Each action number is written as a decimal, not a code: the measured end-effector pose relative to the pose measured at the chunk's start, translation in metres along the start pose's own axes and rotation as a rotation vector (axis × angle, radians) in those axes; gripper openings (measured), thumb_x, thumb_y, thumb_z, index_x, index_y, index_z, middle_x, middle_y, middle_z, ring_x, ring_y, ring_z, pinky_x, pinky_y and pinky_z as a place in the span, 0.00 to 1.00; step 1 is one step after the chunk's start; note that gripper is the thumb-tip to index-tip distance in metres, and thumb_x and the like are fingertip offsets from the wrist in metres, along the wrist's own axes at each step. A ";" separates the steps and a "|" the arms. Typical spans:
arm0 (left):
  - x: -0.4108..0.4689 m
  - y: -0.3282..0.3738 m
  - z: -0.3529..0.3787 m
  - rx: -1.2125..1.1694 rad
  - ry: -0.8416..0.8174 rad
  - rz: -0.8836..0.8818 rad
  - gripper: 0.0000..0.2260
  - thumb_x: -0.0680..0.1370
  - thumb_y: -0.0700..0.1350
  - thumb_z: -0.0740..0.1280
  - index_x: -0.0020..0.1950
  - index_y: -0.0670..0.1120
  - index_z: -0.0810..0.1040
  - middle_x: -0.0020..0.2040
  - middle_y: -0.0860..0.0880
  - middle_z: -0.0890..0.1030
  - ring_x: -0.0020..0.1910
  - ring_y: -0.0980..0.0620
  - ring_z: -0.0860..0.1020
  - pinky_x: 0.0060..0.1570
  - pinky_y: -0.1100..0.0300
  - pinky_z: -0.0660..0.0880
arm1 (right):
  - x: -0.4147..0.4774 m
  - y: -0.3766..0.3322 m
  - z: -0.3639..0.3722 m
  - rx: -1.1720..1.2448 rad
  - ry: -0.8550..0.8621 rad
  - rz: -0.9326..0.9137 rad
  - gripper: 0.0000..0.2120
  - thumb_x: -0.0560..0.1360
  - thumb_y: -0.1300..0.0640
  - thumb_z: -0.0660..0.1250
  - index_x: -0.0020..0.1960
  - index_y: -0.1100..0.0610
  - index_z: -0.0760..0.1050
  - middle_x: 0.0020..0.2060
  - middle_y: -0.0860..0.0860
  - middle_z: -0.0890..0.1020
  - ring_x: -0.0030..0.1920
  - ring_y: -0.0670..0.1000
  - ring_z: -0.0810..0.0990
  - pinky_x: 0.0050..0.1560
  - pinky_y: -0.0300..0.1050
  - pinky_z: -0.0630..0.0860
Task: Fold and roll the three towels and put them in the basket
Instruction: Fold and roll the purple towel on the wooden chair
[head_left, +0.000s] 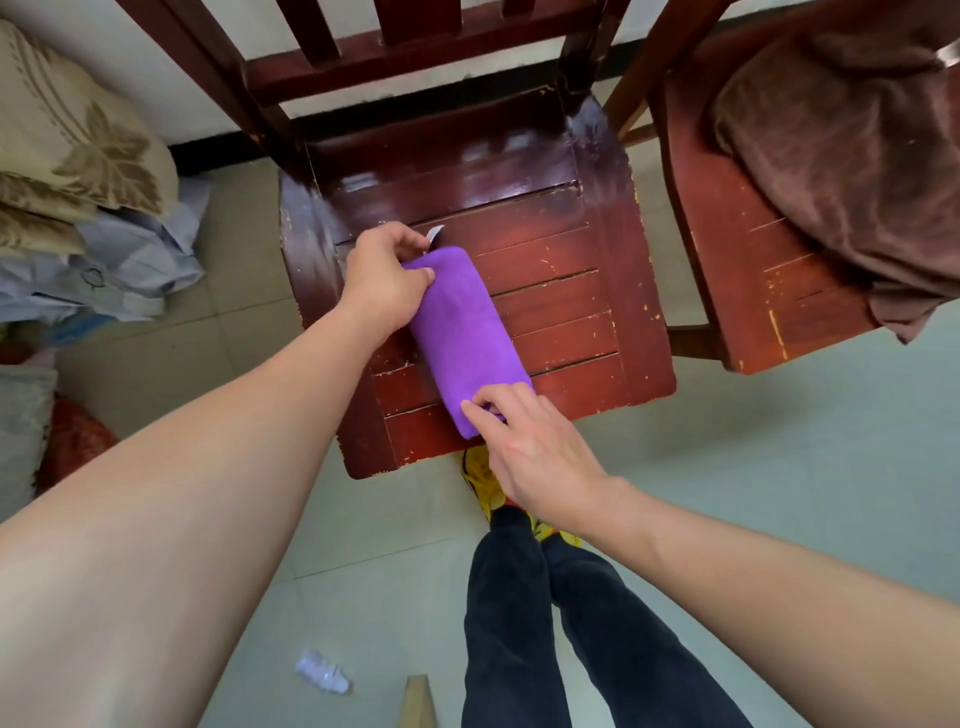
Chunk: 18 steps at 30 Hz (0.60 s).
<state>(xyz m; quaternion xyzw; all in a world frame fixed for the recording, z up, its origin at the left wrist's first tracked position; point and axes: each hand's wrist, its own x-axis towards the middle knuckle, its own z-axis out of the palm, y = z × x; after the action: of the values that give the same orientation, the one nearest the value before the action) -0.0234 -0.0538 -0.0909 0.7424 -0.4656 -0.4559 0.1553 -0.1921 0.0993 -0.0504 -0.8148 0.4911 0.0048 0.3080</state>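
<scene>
Purple towel (462, 332) already rolled into a tight log, lying on the chair seat (571, 270) between both hands. Left hand (382, 275) curled round its far end, thumb on top, white tag (435, 232) poking out just past the fingers. Right hand (530, 447) pinches the near end with its fingertips. Looks like final tidying of the roll before lifting. Brown towel (841, 156) well off to the right of the right hand, heaped unfolded on a second chair (727, 291). Third towel and basket not in view. Judged progress: one towel rolled, none seen binned, at least one left to fold.
</scene>
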 end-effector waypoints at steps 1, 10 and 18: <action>0.001 -0.002 -0.001 0.075 0.019 0.052 0.10 0.71 0.37 0.71 0.50 0.47 0.80 0.50 0.46 0.82 0.48 0.50 0.77 0.52 0.59 0.73 | 0.006 0.001 0.003 0.031 -0.030 0.004 0.22 0.69 0.69 0.64 0.63 0.64 0.74 0.54 0.58 0.77 0.50 0.60 0.75 0.43 0.53 0.74; -0.017 0.001 0.003 0.579 0.068 0.375 0.07 0.72 0.37 0.62 0.48 0.44 0.75 0.48 0.40 0.79 0.48 0.36 0.76 0.43 0.48 0.70 | 0.030 0.015 0.014 0.284 -0.068 0.187 0.12 0.79 0.52 0.62 0.60 0.51 0.77 0.47 0.47 0.73 0.52 0.51 0.72 0.49 0.50 0.73; -0.001 0.003 -0.007 0.434 -0.281 0.236 0.11 0.71 0.48 0.72 0.47 0.46 0.73 0.41 0.47 0.77 0.44 0.44 0.76 0.41 0.57 0.68 | 0.034 0.002 0.025 0.060 -0.018 0.211 0.09 0.77 0.50 0.64 0.48 0.57 0.75 0.42 0.54 0.74 0.45 0.57 0.71 0.43 0.51 0.69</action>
<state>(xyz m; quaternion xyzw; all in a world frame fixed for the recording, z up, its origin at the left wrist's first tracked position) -0.0194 -0.0553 -0.0849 0.6285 -0.6524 -0.4229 -0.0215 -0.1687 0.0845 -0.0825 -0.7488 0.5714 0.0296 0.3344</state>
